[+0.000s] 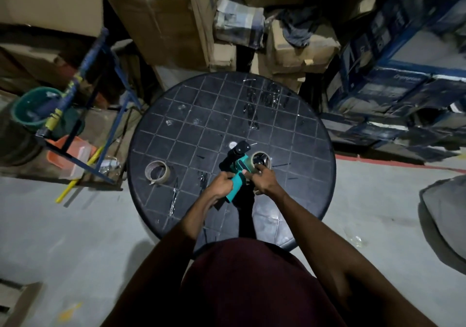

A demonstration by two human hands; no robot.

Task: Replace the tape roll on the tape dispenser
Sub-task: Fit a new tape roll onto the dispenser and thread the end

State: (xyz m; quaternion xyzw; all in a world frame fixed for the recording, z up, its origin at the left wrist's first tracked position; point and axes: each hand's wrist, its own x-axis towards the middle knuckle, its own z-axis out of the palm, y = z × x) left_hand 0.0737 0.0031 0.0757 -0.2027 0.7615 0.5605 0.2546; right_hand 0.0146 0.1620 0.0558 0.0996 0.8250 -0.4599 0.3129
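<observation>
From the head camera I am looking down on a round black table (pixel 191 114) with a moulded grid top. My left hand (pixel 220 184) is clenching around the teal handle of the tape dispenser (pixel 237 172), which is sitting just above the table centre toward 6 o'clock, its black front end pointing to 12 o'clock. My right hand (pixel 263 179) is gripping the tape roll on the dispenser (pixel 261 161) at the tool's 3 o'clock side, fingers curling onto its rim; I cannot tell whether the roll is fully seated on the hub. A second tape roll (pixel 157 171) is lying flat on the table at 9 o'clock from the dispenser, well apart from both hands. Cardboard boxes (pixel 161 13) are standing beyond the table at 12 o'clock, and a green bucket (pixel 31 109) is showing at 10 o'clock.
</observation>
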